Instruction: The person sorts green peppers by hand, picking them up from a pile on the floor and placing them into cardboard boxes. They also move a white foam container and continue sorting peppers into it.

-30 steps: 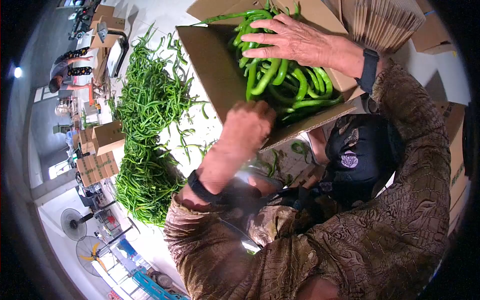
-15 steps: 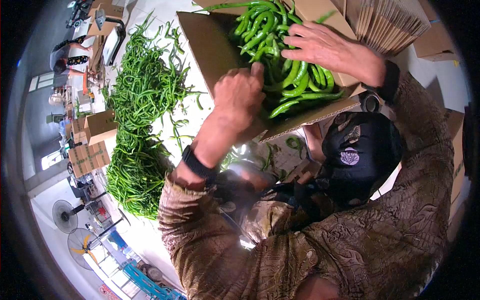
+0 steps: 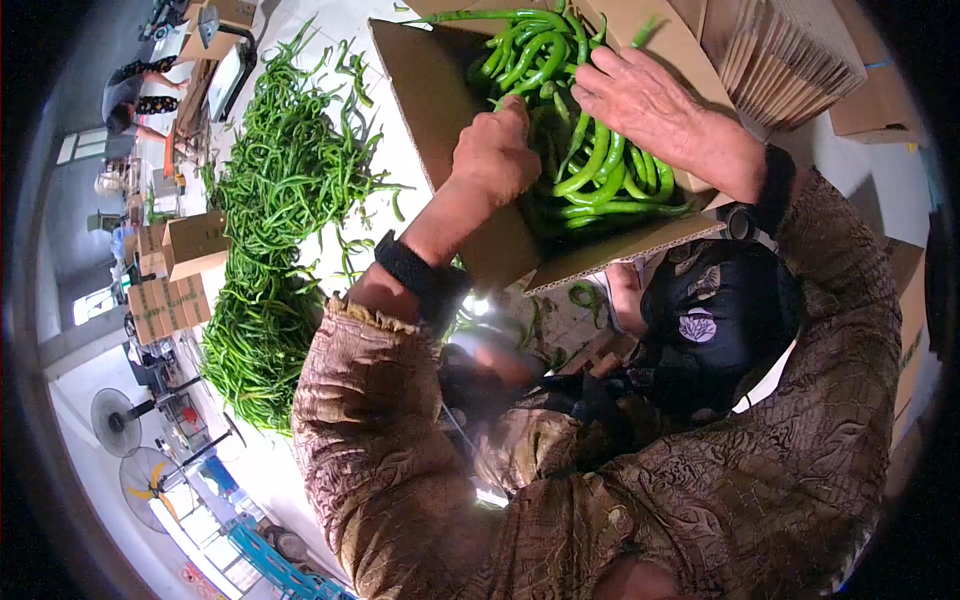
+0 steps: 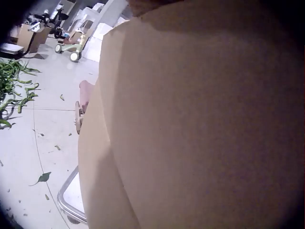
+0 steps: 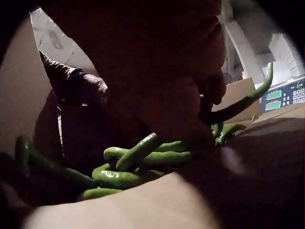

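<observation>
Long green peppers (image 3: 605,170) lie heaped in an open cardboard box (image 3: 415,90). My left hand (image 3: 497,152) is over the box's left side, fingers curled and thumb raised, pinching at a pepper; its fingertips are partly hidden. My right hand (image 3: 668,118) lies palm down across the heap. Its fingers hold a pepper (image 3: 645,32) whose end sticks out past the hand, also seen as a raised pepper (image 5: 262,88) in the right wrist view. Only cardboard (image 4: 190,114) fills most of the left wrist view.
A big pile of peppers (image 3: 285,200) lies on the pale floor left of the box. Flattened cartons (image 3: 785,65) stand at the upper right. Another person (image 3: 125,100) bends over at the far left, near closed boxes (image 3: 168,308) and fans (image 3: 118,420). A scale (image 5: 286,95) shows beyond the box.
My left hand has risen from the near edge of the box to the heap's left side. My right hand has moved right and slightly down, and a pepper now sticks out beside it.
</observation>
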A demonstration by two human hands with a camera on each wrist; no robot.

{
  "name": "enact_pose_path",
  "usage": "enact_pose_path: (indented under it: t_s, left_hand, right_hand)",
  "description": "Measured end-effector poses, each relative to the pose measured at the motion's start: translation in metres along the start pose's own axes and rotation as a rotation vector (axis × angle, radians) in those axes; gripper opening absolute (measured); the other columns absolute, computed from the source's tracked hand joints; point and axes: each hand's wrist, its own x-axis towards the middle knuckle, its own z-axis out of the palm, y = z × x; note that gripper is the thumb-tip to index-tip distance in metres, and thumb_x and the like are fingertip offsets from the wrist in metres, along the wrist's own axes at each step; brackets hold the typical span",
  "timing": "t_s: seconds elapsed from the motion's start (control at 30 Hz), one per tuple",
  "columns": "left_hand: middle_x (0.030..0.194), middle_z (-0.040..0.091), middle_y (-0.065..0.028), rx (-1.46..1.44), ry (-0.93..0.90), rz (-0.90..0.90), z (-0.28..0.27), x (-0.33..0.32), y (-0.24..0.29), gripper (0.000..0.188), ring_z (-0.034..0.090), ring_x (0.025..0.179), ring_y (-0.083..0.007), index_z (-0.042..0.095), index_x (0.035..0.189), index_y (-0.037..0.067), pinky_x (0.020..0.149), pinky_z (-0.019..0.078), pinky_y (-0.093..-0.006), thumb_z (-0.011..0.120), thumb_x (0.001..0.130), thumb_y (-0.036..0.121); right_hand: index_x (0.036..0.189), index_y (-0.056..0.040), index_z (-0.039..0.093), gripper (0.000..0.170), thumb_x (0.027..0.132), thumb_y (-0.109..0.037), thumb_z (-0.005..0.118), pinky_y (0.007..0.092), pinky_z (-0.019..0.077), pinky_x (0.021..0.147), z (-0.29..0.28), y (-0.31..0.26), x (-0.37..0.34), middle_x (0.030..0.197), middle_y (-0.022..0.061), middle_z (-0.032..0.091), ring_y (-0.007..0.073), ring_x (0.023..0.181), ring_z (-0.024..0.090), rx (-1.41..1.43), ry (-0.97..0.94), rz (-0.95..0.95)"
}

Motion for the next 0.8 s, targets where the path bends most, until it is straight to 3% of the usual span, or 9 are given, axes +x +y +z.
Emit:
enact_pose_path:
  t_s: [0.13,0.23,0.3,0.33,0.37,0.43,0.5,0.63,0.8]
  left_hand:
    - [0.099,0.065,-0.024,-0.096,0.081,0.033,-0.005,0.002,-0.004,0.039,0.063,0.098,-0.0413,0.058,0.109,0.005,0.085,0.0523,-0.0472,0.061,0.07,0.007]
    - [0.098,0.066,-0.0208,-0.055,0.156,0.039,-0.011,-0.002,-0.001,0.036,0.063,0.096,-0.0402,0.062,0.105,0.008,0.084,0.0526,-0.0464,0.062,0.069,0.009]
    - [0.097,0.066,-0.0198,-0.309,0.046,0.129,-0.015,0.008,-0.015,0.039,0.064,0.094,-0.039,0.061,0.107,0.008,0.082,0.0531,-0.0461,0.065,0.069,0.013]
    - [0.094,0.067,-0.018,-0.412,0.137,0.251,0.017,0.021,-0.03,0.042,0.065,0.092,-0.0383,0.06,0.109,0.01,0.081,0.0535,-0.0463,0.067,0.068,0.016]
    - [0.093,0.067,-0.0192,-0.034,0.127,0.249,0.011,0.006,-0.008,0.042,0.065,0.091,-0.0392,0.058,0.109,0.01,0.08,0.0538,-0.0467,0.068,0.069,0.016]
    - [0.093,0.066,-0.0209,-0.037,-0.003,0.163,0.007,-0.006,0.008,0.037,0.065,0.089,-0.0401,0.057,0.107,0.01,0.077,0.0543,-0.0472,0.067,0.071,0.015]
    - [0.091,0.066,-0.0216,0.018,0.037,0.121,0.003,0.0,0.008,0.031,0.066,0.087,-0.0403,0.058,0.103,0.009,0.074,0.0549,-0.0473,0.066,0.074,0.014]
    - [0.099,0.064,-0.0241,0.035,-0.094,0.157,-0.021,-0.027,0.006,0.037,0.061,0.091,-0.0427,0.057,0.116,0.006,0.076,0.0519,-0.0465,0.064,0.081,0.013]
    - [0.102,0.065,-0.0215,-0.397,0.097,0.329,-0.063,-0.084,0.007,0.035,0.065,0.091,-0.0366,0.061,0.115,0.0,0.077,0.0524,-0.0408,0.065,0.08,0.004]
  right_hand:
    - [0.094,-0.0047,0.064,0.024,0.073,-0.014,0.056,0.0291,0.044,0.084,-0.006,-0.006,0.01,0.1,0.0043,0.052,0.0202,0.101,0.048,-0.055,-0.153,-0.028]
    - [0.087,-0.0026,0.062,0.019,0.071,-0.012,0.058,0.0281,0.0469,0.082,-0.019,-0.008,0.011,0.099,0.0058,0.053,0.0221,0.102,0.05,0.032,-0.083,-0.088]
    - [0.073,-0.0055,0.057,0.007,0.073,-0.012,0.055,0.0289,0.051,0.079,-0.019,0.001,0.012,0.09,0.0049,0.048,0.021,0.096,0.05,0.161,0.204,-0.2]
    - [0.076,-0.0044,0.054,0.008,0.073,-0.012,0.056,0.0279,0.0525,0.075,-0.017,0.004,0.012,0.092,0.0066,0.048,0.0212,0.094,0.052,0.132,0.265,-0.255]
    - [0.076,-0.0044,0.054,0.008,0.073,-0.012,0.056,0.0279,0.0525,0.075,-0.012,0.003,0.009,0.092,0.0066,0.048,0.0212,0.094,0.052,0.129,0.261,-0.256]
    - [0.081,-0.0046,0.052,0.009,0.076,-0.011,0.055,0.0289,0.0533,0.076,0.0,0.004,0.005,0.094,0.0074,0.048,0.0218,0.095,0.052,0.247,0.13,-0.256]
    - [0.091,-0.0034,0.053,0.014,0.077,-0.007,0.054,0.0306,0.0543,0.078,-0.006,0.006,0.006,0.103,0.0076,0.051,0.0252,0.102,0.053,0.361,0.037,-0.18]
    - [0.094,-0.0019,0.059,0.024,0.072,0.004,0.052,0.0366,0.0512,0.087,-0.009,0.025,0.003,0.105,0.0119,0.059,0.0302,0.108,0.053,0.555,0.093,-0.041]
    - [0.093,-0.0021,0.063,0.03,0.067,0.008,0.051,0.0411,0.0443,0.096,0.011,0.037,0.009,0.097,0.0104,0.064,0.0301,0.113,0.052,0.71,-0.074,0.11]
